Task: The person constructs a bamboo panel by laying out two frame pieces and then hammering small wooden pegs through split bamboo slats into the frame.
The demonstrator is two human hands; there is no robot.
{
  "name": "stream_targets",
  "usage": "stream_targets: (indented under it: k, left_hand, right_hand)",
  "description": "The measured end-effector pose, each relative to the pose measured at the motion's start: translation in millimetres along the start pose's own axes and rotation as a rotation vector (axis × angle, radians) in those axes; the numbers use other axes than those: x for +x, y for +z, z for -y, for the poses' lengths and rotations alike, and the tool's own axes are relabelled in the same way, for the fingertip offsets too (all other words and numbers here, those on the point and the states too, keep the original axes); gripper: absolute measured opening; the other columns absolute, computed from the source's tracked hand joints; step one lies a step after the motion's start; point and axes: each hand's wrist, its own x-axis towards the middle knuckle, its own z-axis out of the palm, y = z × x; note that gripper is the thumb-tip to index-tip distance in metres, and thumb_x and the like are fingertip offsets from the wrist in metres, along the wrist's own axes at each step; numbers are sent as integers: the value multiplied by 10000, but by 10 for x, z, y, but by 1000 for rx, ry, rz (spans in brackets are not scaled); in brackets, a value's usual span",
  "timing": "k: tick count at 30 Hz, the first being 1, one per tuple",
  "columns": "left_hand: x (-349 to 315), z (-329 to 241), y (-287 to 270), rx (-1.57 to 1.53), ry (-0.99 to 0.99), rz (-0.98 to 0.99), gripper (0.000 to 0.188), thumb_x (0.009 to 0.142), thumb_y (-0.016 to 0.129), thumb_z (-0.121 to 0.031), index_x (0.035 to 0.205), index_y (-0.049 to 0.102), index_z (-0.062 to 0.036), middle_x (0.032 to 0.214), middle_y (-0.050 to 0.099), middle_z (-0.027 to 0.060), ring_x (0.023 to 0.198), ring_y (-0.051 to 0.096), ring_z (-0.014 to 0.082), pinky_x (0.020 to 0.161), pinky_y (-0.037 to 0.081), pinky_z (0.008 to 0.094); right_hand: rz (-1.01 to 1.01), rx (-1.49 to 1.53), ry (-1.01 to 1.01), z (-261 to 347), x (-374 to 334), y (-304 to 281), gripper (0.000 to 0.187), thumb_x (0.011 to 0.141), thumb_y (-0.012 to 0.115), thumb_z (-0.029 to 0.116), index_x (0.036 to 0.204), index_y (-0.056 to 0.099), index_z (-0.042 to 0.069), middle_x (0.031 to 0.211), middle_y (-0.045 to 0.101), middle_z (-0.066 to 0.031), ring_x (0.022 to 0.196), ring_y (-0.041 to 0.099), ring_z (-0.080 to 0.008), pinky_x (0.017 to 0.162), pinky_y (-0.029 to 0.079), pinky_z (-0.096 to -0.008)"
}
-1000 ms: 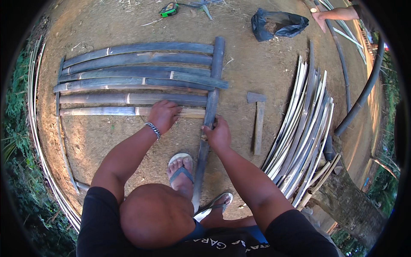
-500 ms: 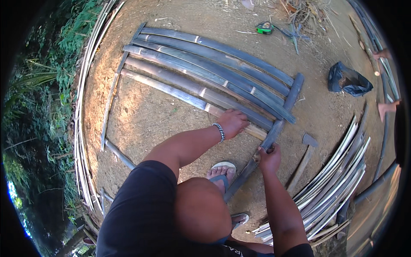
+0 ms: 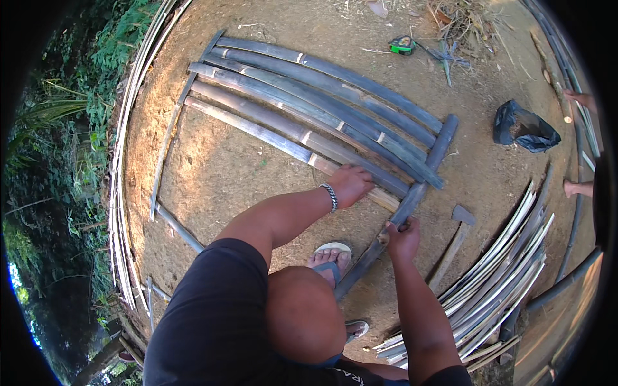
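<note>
Several split bamboo slats lie side by side on the ground, their right ends resting on a dark bamboo crosspiece. My left hand, with a chain bracelet at its wrist, curls its fingers over the nearest, paler bamboo slat close to its right end. Just beyond that end, my right hand is closed on the edge of the crosspiece, beside a notch or hole in it. Its fingertips are partly hidden. A thinner crosspiece runs under the slats' left ends.
A hatchet lies right of my right hand, beside a pile of bamboo strips. Farther off are a black plastic bag and a green tape measure. Long poles border the left side. Another person's foot shows at the right edge.
Both my hands keep their hold, and the slats stay put. The view has shifted slightly. At the right edge, the other person's hand and foot have moved a little.
</note>
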Motion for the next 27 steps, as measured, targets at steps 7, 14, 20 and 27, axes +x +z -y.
stream_targets:
  k: [7, 14, 20, 27]
  left_hand:
    - [-16, -8, 4, -35, -16, -22, 319, 865, 745, -253, 1177, 734, -188, 1186, 685, -18, 1176, 603, 210, 1009, 482, 413]
    - [-23, -4, 25, -61, -6, -71, 339, 847, 763, -237, 1179, 738, -173, 1168, 695, -15, 1154, 608, 219, 994, 490, 418]
    - [16, -7, -93, -49, 1, 23, 352, 851, 767, -242, 1191, 741, -154, 1173, 703, -7, 1154, 611, 215, 1032, 459, 429]
    - [47, 21, -51, -25, 44, -10, 349, 858, 762, -237, 1196, 748, -151, 1157, 715, -2, 1129, 628, 210, 1020, 456, 423]
  right_hand:
    - [15, 0, 45, 50, -10, -15, 656, 756, 907, 291, 1290, 613, 48, 932, 667, -103, 849, 679, -297, 752, 527, -439]
    - [25, -10, 83, 55, -3, -3, 661, 763, 899, 299, 1308, 612, 60, 1055, 698, -129, 952, 696, -317, 834, 537, -444]
    - [55, 47, 98, 42, 3, -14, 648, 778, 890, 292, 1308, 606, 48, 1069, 687, -135, 979, 686, -314, 854, 534, -442]
    - [-19, 47, 71, 65, -58, -20, 629, 771, 896, 280, 1283, 618, 43, 995, 684, -116, 897, 687, -297, 796, 538, -433]
